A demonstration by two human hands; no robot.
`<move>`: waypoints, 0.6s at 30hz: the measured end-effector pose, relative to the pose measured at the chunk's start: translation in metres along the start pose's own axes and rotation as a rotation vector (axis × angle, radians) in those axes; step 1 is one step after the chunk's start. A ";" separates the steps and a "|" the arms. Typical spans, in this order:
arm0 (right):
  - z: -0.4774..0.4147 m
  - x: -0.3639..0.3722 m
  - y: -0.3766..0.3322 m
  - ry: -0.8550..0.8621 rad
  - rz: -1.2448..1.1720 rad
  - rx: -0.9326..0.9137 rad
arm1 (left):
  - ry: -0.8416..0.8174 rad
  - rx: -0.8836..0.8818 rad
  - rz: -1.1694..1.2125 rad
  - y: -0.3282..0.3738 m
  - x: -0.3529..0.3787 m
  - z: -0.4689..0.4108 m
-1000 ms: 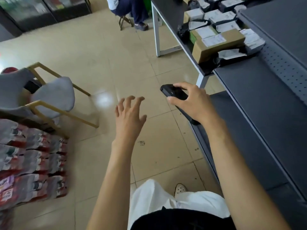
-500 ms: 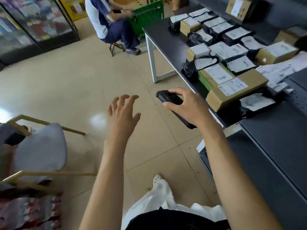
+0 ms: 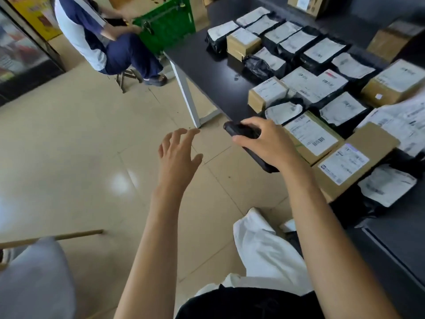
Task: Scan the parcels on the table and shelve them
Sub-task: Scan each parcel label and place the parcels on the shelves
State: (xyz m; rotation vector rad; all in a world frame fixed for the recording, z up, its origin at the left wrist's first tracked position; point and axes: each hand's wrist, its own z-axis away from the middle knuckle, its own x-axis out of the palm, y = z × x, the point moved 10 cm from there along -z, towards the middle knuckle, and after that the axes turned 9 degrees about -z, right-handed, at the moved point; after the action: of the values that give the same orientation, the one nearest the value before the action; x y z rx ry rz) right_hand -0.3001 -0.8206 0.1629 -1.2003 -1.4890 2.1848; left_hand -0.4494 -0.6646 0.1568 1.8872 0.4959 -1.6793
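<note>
Your right hand grips a black handheld scanner, fingers curled over its top, at the near edge of the long black table, where the labelled parcels (brown cardboard boxes and black plastic mailers) lie packed side by side. Your left hand hangs over the beige tiled floor, fingers spread and loosely bent, holding nothing. Just beside the scanner lies a flat brown cardboard box with a white barcode label. Beyond the table's white leg a seated person faces a green plastic crate; a grey padded chair stands at your lower left
</note>
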 end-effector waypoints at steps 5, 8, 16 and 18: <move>-0.116 -0.037 -0.008 -0.005 -0.007 0.016 | -0.019 0.065 -0.001 0.033 0.013 -0.116; -0.169 -0.063 0.000 0.015 -0.036 0.046 | -0.010 0.117 0.009 0.060 0.022 -0.179; -0.215 -0.128 0.085 0.171 -0.061 0.293 | -0.210 0.291 -0.003 0.146 0.113 -0.272; -0.214 -0.146 0.104 0.236 -0.071 0.373 | -0.262 0.349 -0.022 0.169 0.137 -0.285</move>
State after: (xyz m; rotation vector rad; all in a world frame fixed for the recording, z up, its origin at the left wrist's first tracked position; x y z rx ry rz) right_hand -0.0252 -0.8123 0.1147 -1.2020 -0.9630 2.0681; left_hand -0.1045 -0.6293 0.0657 1.8544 0.1233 -2.0977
